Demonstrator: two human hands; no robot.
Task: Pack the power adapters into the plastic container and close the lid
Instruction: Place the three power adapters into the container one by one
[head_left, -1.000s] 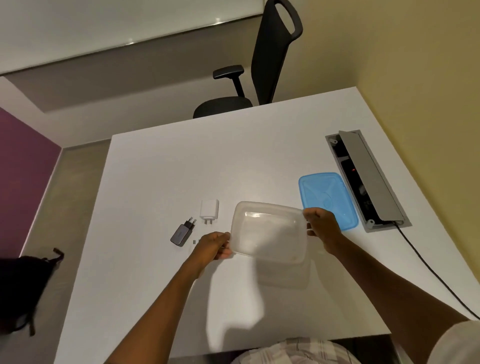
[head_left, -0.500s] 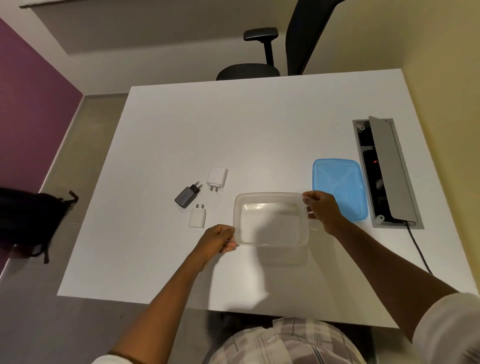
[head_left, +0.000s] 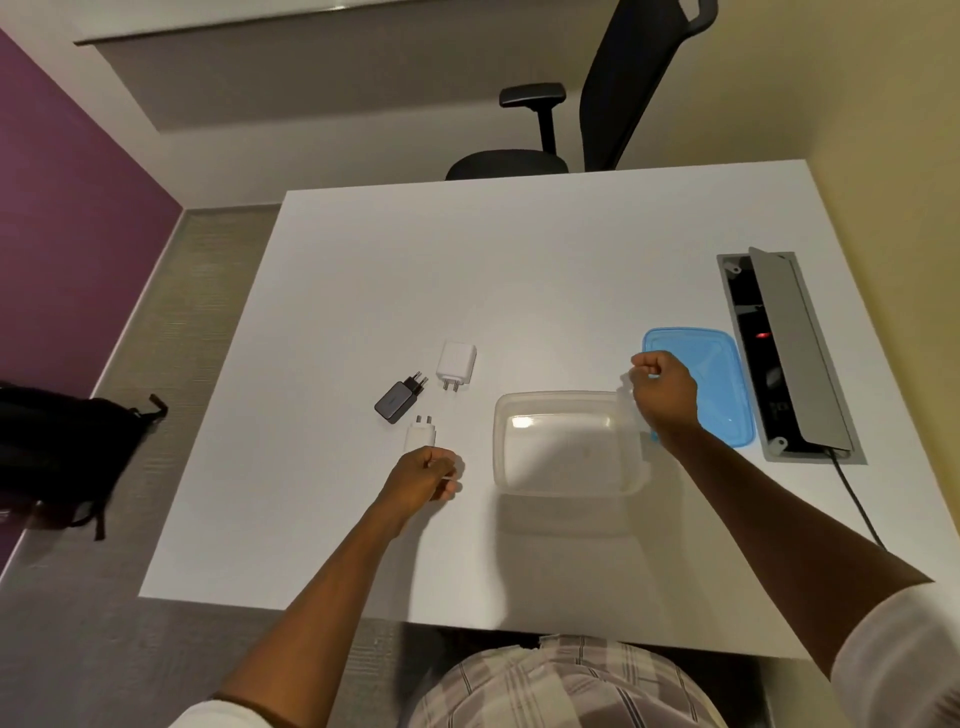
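Observation:
The clear plastic container (head_left: 569, 486) lies open on the white table (head_left: 519, 270). My right hand (head_left: 662, 389) is closed at its far right corner, pinching the rim. The blue lid (head_left: 722, 379) lies flat just right of the container, partly behind that hand. Three power adapters lie left of the container: a large white one (head_left: 457, 361), a dark grey one (head_left: 397, 400) and a small white one (head_left: 421, 434). My left hand (head_left: 423, 480) sits with curled fingers at the near end of the small white adapter, a little left of the container.
A grey cable box (head_left: 784, 353) with its flap raised is set into the table at the right, with a black cable (head_left: 852, 493) running off the front. A black office chair (head_left: 613, 104) stands behind the table. A black bag (head_left: 62, 457) lies on the floor, left.
The container has gone down onto the table. My left hand has let go of its left rim and moved left to the small white adapter. My right hand stays at the right corner.

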